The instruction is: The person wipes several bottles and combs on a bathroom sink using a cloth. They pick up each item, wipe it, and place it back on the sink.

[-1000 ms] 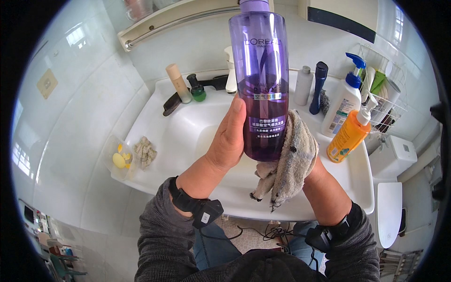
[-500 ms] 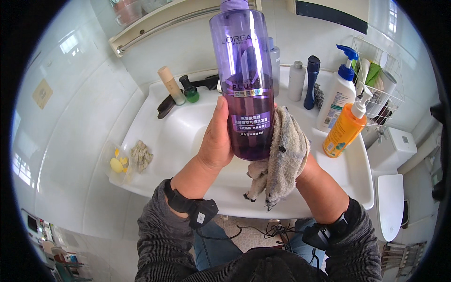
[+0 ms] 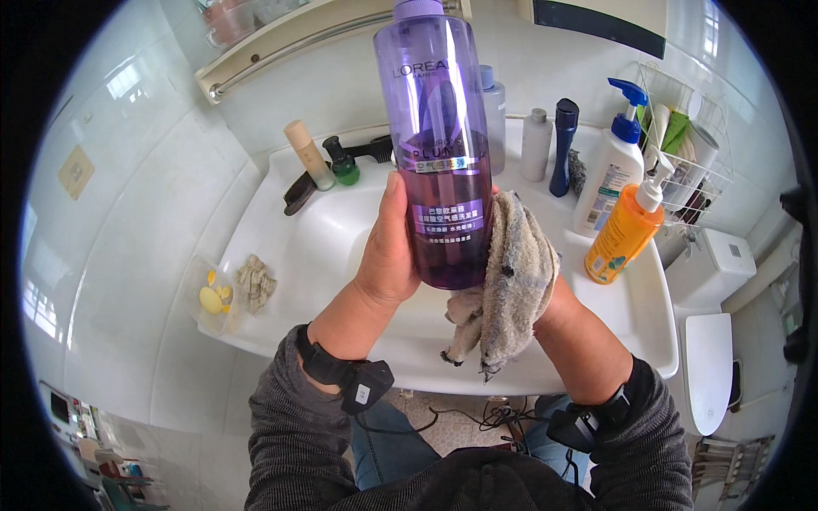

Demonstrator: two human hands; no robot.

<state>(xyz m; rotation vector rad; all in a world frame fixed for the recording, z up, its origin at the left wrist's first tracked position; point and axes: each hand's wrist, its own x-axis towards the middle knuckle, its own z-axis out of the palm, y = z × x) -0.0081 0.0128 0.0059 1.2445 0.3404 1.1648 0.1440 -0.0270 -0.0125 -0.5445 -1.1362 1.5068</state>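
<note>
A tall purple see-through shampoo bottle [image 3: 443,183], partly full of dark liquid, is held up over the white washbasin [image 3: 332,230]. My left hand [image 3: 388,251] is closed round its lower left side, thumb up along the edge. A worn grey-beige cloth [image 3: 517,281] drapes over my right hand [image 3: 554,298] and presses against the bottle's lower right side. Most of the right fingers are hidden by the cloth. The bottle tilts slightly, its pump or cap cut off by the upper edge of the view.
On the basin's right stand an orange pump bottle [image 3: 626,230], a white bottle with blue pump [image 3: 609,175], a dark blue bottle [image 3: 564,149] and a grey bottle [image 3: 536,145]. A beige tube [image 3: 308,155], green bottle [image 3: 343,162], crumpled rag [image 3: 255,284] and soap box [image 3: 213,298] lie left.
The bottle has shifted slightly left and turned a little in my left hand. The cloth and my right hand have barely moved.
</note>
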